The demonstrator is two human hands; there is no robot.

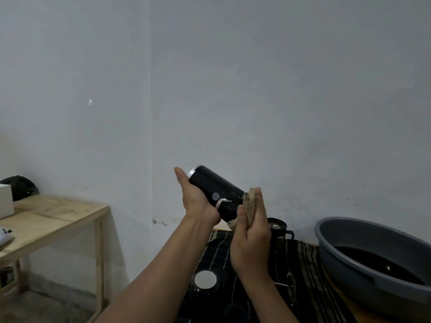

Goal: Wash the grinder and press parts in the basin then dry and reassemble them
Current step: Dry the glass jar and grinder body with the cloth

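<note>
Black, silver-ringed grinder [219, 185] tilts in left hand [196, 199], cloth [250, 197] at end

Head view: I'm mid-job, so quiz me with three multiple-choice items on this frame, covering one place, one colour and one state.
1. Where is the grinder?
A. Lying on the floor
B. Standing on the wooden table
C. Held tilted in the air by the left hand

2. What colour is the basin?
A. Grey
B. Red
C. White

3. What is the right hand doing?
A. Hanging empty
B. Holding a beige cloth against the grinder's lower end
C. Lifting a cup

Answers:
1 C, the left hand's fingers wrap the black body in front of the wall.
2 A, its rim and wall are grey and dark liquid sits inside.
3 B, the cloth sits between the fingers and the grinder.
</note>
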